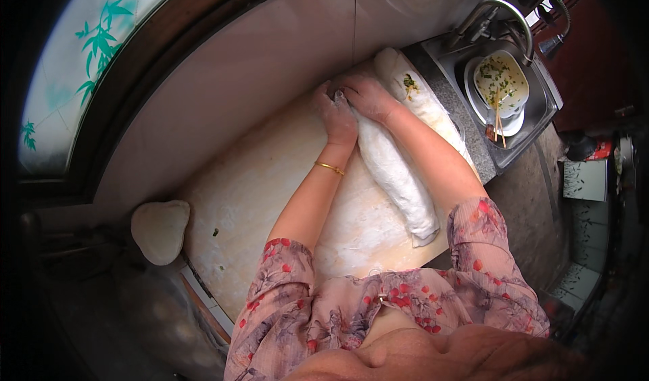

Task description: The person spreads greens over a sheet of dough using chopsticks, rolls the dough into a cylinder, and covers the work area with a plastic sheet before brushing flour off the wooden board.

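A long floured dough roll lies on the pale floured board, running from near the wall towards my body. My left hand, with a gold bracelet on its wrist, grips the roll's far end from the left. Against the same end, from the right, my right hand has its fingers bent over the dough. Part of that end and several fingertips are hidden. To the right lies a second dough roll, partly behind my right forearm; green filling shows through a gap in its skin.
A steel sink with curved taps adjoins at the right. It holds a white bowl with green scraps, plus chopsticks. A flat dough piece rests at the board's left edge. The tiled wall bounds the back.
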A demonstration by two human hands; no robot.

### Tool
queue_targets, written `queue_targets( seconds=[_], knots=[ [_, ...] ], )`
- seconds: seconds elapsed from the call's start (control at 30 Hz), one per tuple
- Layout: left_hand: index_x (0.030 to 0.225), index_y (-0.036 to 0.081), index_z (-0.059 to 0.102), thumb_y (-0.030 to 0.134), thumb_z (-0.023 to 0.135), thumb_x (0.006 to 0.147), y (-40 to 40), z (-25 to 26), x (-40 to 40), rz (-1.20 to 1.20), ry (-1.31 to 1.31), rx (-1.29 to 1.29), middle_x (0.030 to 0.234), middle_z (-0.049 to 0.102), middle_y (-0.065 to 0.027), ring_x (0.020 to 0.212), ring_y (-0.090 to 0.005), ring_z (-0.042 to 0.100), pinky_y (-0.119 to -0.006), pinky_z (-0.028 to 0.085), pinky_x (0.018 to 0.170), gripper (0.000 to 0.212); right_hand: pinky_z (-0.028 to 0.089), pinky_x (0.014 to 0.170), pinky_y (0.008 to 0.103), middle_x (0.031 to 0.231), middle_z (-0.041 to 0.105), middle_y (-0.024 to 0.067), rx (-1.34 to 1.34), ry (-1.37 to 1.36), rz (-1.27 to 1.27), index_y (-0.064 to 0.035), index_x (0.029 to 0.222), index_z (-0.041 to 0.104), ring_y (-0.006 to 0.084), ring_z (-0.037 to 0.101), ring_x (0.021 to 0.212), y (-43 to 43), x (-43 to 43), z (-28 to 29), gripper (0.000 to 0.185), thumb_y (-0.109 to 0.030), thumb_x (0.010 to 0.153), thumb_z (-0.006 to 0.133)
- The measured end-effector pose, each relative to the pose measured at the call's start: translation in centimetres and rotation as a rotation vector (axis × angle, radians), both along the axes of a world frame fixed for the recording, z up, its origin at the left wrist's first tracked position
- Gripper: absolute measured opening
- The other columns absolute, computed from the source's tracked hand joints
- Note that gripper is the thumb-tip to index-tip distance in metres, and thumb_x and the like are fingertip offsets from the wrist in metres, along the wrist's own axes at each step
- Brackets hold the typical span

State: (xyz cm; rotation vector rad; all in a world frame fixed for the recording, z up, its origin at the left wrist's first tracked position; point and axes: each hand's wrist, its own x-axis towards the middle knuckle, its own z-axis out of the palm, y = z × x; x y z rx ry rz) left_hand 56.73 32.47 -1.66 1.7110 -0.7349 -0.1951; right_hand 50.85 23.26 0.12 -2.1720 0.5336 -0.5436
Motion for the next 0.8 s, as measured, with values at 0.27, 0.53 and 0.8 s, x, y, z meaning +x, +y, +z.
queue_targets(
  seconds=[0.27,0.53,0.8],
  knots=[
    [0.120,-0.008,0.038,0.016,0.041,0.091,-1.2,-0.5,0.3,0.027,0.147,-0.100,0.120,0.042,-0.0235,0.111,-0.0324,0.041,-0.039,0.031,0.097,0.038,0.045,0.080,0.0426,0.096,0.061,0.0176,-0.231,-0.051,0.001,-0.0068,0.093,0.061,0.0365,0.056,0.092,0.2,-0.2,0.2,0.023,-0.020,0.082,0.046],
    [0.120,-0.006,0.040,0.020,0.036,0.093,-1.5,-1.2,0.8,0.022,0.197,-0.164,0.119,0.044,-0.0178,0.107,-0.0253,0.044,-0.034,0.036,0.093,0.037,0.044,0.083,0.0412,0.100,0.060,0.0180,0.094,0.152,0.015,-0.0089,0.100,0.062,0.0337,0.056,0.096,0.6,0.3,2.2,0.027,-0.022,0.083,0.045],
    [0.125,-0.002,0.036,0.018,0.034,0.094,1.3,-0.3,-0.3,-0.071,0.521,-0.285,0.124,0.041,-0.0117,0.110,-0.0203,0.040,-0.031,0.033,0.095,0.037,0.040,0.087,0.0418,0.102,0.058,0.0200,-0.233,0.144,-0.074,-0.0028,0.098,0.061,0.0361,0.052,0.097,3.5,-0.8,2.6,0.030,-0.024,0.079,0.052]
  ],
)
